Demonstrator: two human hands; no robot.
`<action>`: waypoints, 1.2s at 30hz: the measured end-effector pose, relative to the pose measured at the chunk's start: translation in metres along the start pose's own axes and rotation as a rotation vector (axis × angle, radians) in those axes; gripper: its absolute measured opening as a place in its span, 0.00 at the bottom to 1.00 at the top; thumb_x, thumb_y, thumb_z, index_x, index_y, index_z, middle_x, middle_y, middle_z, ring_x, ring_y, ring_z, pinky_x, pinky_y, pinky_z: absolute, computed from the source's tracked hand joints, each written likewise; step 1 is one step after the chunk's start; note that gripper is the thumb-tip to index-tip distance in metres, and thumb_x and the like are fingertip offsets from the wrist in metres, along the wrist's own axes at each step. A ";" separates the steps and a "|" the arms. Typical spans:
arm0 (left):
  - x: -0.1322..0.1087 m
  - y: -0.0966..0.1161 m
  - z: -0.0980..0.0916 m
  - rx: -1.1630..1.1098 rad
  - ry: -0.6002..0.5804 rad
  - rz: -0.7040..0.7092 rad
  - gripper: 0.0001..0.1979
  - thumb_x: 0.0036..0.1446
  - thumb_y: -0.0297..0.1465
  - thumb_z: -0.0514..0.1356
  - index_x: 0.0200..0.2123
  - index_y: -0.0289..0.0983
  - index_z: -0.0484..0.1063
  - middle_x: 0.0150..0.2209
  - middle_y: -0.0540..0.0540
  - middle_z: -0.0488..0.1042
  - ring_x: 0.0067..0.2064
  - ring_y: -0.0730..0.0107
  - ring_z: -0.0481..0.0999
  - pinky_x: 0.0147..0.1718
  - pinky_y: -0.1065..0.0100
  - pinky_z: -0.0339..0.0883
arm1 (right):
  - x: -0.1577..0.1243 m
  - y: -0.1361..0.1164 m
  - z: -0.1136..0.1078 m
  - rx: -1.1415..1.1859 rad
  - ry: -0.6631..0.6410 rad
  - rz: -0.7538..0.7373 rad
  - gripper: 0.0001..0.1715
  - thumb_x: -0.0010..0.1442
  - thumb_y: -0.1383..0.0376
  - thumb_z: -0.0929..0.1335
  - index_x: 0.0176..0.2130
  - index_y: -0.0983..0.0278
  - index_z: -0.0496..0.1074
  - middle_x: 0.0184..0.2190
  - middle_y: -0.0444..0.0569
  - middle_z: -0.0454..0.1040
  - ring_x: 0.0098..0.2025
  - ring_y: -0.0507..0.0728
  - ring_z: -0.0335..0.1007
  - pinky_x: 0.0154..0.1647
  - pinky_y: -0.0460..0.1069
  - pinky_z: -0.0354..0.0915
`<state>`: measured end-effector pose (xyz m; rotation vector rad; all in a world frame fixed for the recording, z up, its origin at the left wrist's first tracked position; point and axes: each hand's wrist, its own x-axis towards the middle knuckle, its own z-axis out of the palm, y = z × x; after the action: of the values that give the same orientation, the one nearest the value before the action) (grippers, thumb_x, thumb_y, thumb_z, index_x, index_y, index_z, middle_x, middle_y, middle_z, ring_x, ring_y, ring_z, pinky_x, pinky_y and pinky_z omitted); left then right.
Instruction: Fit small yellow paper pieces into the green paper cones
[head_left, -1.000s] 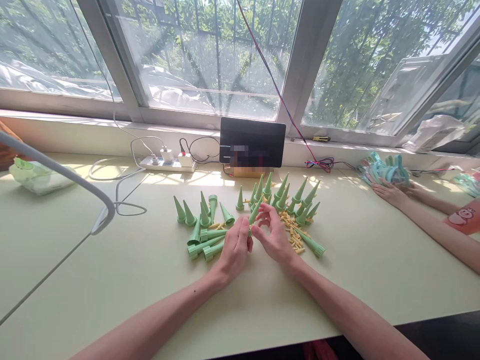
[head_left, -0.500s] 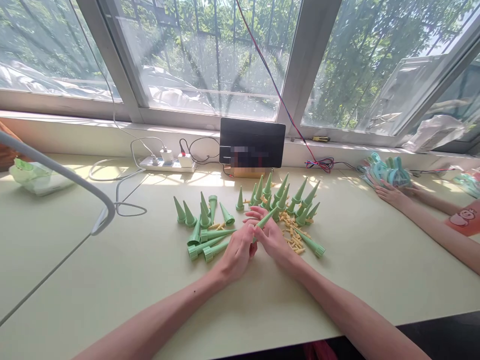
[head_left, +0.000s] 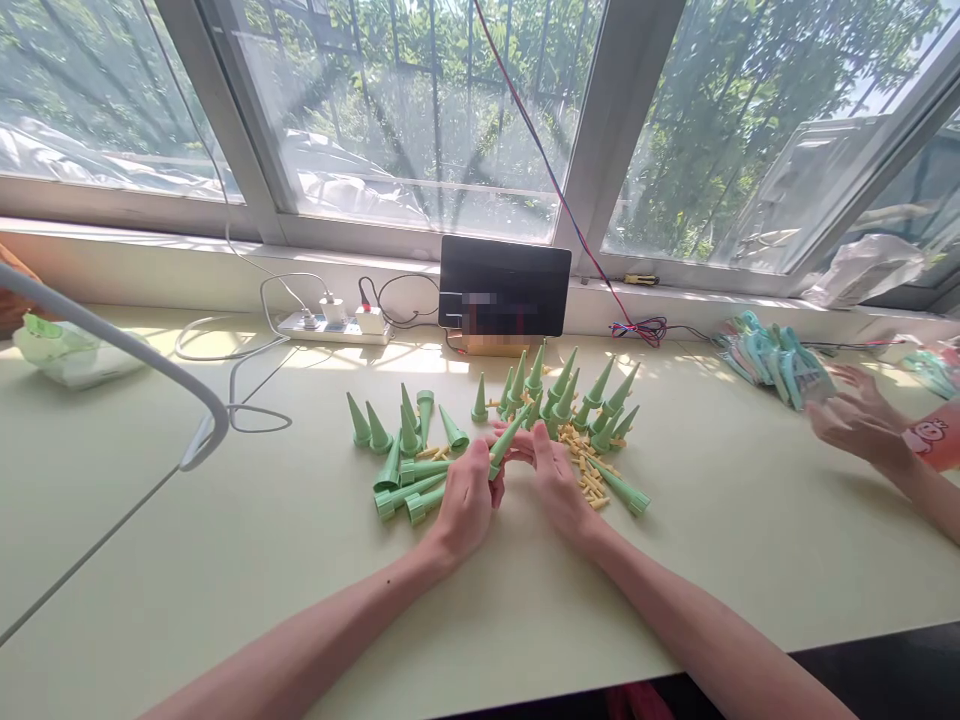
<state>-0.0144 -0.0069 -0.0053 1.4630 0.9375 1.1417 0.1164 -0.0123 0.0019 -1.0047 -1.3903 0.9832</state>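
Observation:
My left hand (head_left: pixel 465 503) is closed around the ribbed base of a green plastic cone spike (head_left: pixel 510 438), its tip slanting up and to the right. Close beside it, my right hand (head_left: pixel 553 480) has its thumb raised and apart from the spike; its fingers reach toward the spike's far side, and whether they touch it is hidden. More green cone spikes (head_left: pixel 415 471) lie or stand left of my hands. Behind them and to the right stand several upright green spikes (head_left: pixel 602 385), some with small yellow pegs at the base. Loose yellow pegs (head_left: pixel 592 480) lie beside my right hand.
A dark tablet (head_left: pixel 504 287) leans on a small box at the back. To its left is a power strip (head_left: pixel 334 328) with cables. A grey bent tube (head_left: pixel 150 350) crosses the left side. At right, another person's hands (head_left: pixel 855 415) are near bagged turquoise items (head_left: pixel 776 360).
My right thumb has come away from the spike and my hands have parted slightly. The spike has shifted left and tilted more upright. The other person's hands have drawn back from the turquoise items.

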 end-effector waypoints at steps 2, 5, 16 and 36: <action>0.000 -0.001 0.000 0.002 0.005 0.003 0.29 0.67 0.50 0.38 0.43 0.36 0.71 0.16 0.55 0.59 0.17 0.74 0.58 0.17 0.72 0.54 | 0.000 -0.002 0.001 -0.063 0.031 0.008 0.37 0.70 0.46 0.53 0.39 0.61 0.82 0.49 0.53 0.78 0.44 0.61 0.77 0.50 0.57 0.71; -0.001 -0.002 -0.001 0.009 0.004 -0.007 0.30 0.67 0.51 0.38 0.43 0.36 0.71 0.16 0.55 0.59 0.17 0.75 0.57 0.17 0.73 0.53 | -0.001 -0.003 0.000 -0.150 0.022 0.000 0.33 0.71 0.53 0.55 0.37 0.60 0.83 0.53 0.51 0.76 0.46 0.61 0.77 0.54 0.56 0.69; -0.001 -0.001 0.000 -0.017 0.003 -0.002 0.32 0.66 0.53 0.37 0.42 0.35 0.71 0.17 0.55 0.60 0.17 0.76 0.58 0.16 0.73 0.52 | -0.002 0.000 -0.002 -0.208 -0.077 -0.048 0.29 0.70 0.58 0.55 0.43 0.61 0.82 0.52 0.50 0.77 0.56 0.62 0.72 0.60 0.56 0.63; 0.001 0.001 0.003 0.023 -0.056 -0.034 0.23 0.67 0.46 0.41 0.27 0.38 0.62 0.14 0.56 0.57 0.15 0.76 0.57 0.18 0.72 0.56 | -0.003 0.000 0.003 0.329 -0.099 0.203 0.24 0.65 0.50 0.65 0.56 0.57 0.73 0.59 0.50 0.70 0.57 0.62 0.69 0.57 0.56 0.65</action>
<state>-0.0115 -0.0067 -0.0040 1.4846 0.9359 1.0628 0.1134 -0.0156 0.0005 -0.8685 -1.1708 1.3788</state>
